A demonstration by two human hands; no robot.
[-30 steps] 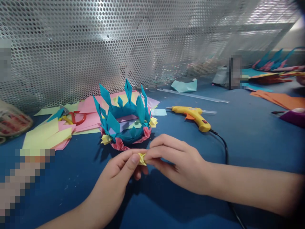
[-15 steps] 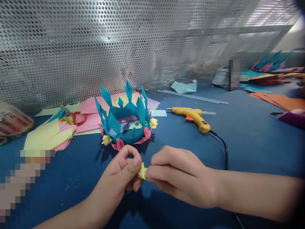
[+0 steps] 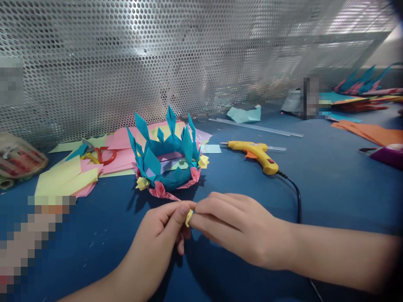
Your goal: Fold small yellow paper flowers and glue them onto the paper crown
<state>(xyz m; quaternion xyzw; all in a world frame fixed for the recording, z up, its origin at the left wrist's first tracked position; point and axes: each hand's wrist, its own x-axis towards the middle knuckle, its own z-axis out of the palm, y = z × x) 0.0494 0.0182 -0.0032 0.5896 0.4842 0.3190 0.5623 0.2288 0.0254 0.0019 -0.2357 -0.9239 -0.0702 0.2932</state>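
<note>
Between my two hands is a small folded yellow paper flower (image 3: 189, 218), mostly covered by fingers. My left hand (image 3: 163, 235) pinches it between thumb and forefinger. My right hand (image 3: 239, 230) grips its other side, fingers closed and pressed up against the left fingertips. Just beyond them stands a blue folded-paper crown (image 3: 153, 161) with upright pointed pieces. Around its base are pink paper pieces (image 3: 161, 191) and yellow paper flowers (image 3: 143, 183) like the one I hold.
A yellow glue gun (image 3: 252, 150) lies right of the crown, its black cord (image 3: 298, 197) running toward me. Clear glue sticks (image 3: 252, 126) lie behind it. Coloured paper sheets (image 3: 64, 180) and red-handled scissors (image 3: 107, 155) are at left. Orange paper (image 3: 371, 133) lies at right; a perforated metal panel (image 3: 94, 75) rises behind.
My hands have come closer together, and the left forefinger has straightened to meet the right fingers. Less of the yellow flower shows now. The view has shifted slightly.
</note>
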